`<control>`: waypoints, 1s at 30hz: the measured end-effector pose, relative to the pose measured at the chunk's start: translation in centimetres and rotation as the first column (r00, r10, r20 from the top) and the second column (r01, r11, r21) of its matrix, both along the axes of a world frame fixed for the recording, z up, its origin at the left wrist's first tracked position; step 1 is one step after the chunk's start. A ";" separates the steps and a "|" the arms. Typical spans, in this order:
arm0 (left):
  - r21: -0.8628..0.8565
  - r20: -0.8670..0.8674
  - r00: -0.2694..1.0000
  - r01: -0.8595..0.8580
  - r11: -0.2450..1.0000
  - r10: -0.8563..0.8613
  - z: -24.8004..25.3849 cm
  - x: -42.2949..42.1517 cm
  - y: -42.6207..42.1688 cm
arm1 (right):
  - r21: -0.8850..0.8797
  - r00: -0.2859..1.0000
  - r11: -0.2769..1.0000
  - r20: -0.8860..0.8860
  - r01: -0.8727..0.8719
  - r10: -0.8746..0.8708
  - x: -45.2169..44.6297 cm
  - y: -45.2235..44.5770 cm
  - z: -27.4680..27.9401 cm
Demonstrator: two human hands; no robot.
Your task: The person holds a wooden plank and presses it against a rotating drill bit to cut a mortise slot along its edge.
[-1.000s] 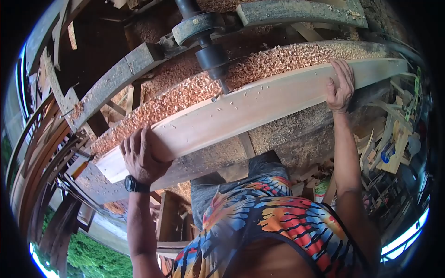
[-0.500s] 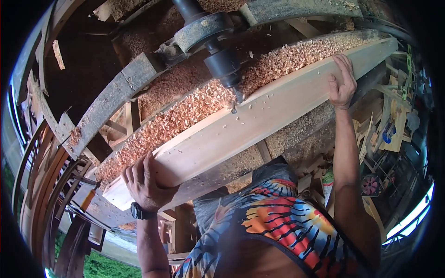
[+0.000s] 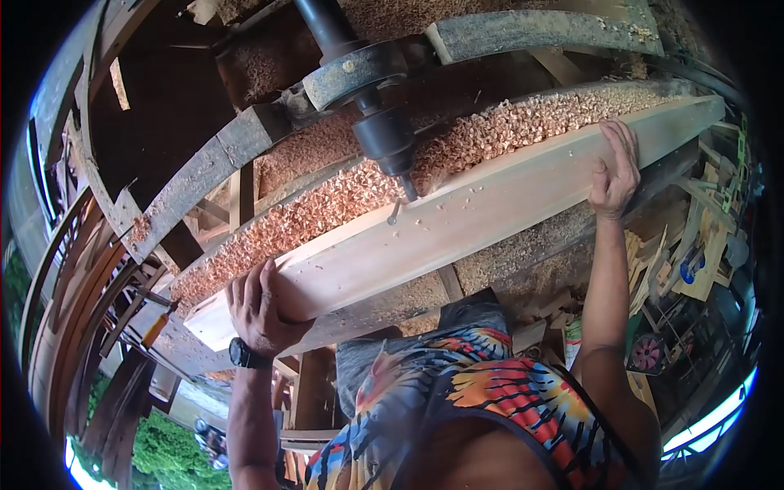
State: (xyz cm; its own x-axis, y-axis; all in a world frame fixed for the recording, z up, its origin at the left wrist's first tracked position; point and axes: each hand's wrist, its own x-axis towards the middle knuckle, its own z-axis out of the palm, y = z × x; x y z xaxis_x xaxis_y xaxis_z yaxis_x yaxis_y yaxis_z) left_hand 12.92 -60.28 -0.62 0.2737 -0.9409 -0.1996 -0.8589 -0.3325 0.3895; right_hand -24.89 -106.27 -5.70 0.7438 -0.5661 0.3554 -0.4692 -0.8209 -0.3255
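A long, pale wooden board (image 3: 457,220) lies slantwise across the worktable. My left hand (image 3: 265,310), with a black watch at the wrist, grips its near left part, fingers over the back edge and thumb on the face. Towards the far right end, my right hand (image 3: 616,171) clasps the same board, fingers reaching over its back edge and thumb on the broad face. Between the hands, a drill chuck (image 3: 385,135) holds a bit (image 3: 407,187) at the board's back edge. A short dark slot-like mark (image 3: 394,214) shows on the face beside the tip.
Wood shavings (image 3: 318,208) are heaped along the board's back edge. A curved timber piece (image 3: 196,175) and another (image 3: 547,34) flank the machine. A screwdriver-like tool with an orange handle (image 3: 155,328) lies at left. Scrap wood (image 3: 702,237) clutters the right side.
The view has tilted slightly. Both hands keep their hold on the board. The slot-like mark appears a little further left of the bit tip.
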 end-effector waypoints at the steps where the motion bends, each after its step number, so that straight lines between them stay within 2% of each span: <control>1: -0.012 -0.002 1.000 0.003 1.000 -0.003 -0.1 -0.3 -0.4 | -0.002 1.000 1.000 -0.002 0.004 -0.004 -0.4 -0.2 0.1; 7: 0.040 -0.002 1.000 0.016 0.999 -0.016 0.2 -0.6 -0.9 | 0.002 1.000 1.000 -0.007 -0.018 0.018 -0.9 -0.9 0.0; 14: -0.011 -0.011 0.999 0.045 0.999 -0.045 -0.1 0.9 0.8 | -0.022 0.998 0.999 0.051 -0.036 0.037 0.2 0.4 0.1; 18: -0.027 0.036 0.998 0.058 0.998 -0.057 -0.3 1.9 2.8 | -0.011 0.999 0.999 0.015 -0.044 0.045 1.6 2.5 0.6; 22: 0.024 0.022 0.999 0.046 0.999 -0.046 0.2 1.9 2.4 | -0.006 1.000 1.000 0.018 -0.007 0.007 0.9 2.1 0.1; 30: -0.010 -0.031 1.000 -0.004 1.000 0.004 0.2 -0.9 -0.9 | 0.000 0.999 1.000 0.038 -0.015 0.015 -0.7 -0.9 -0.1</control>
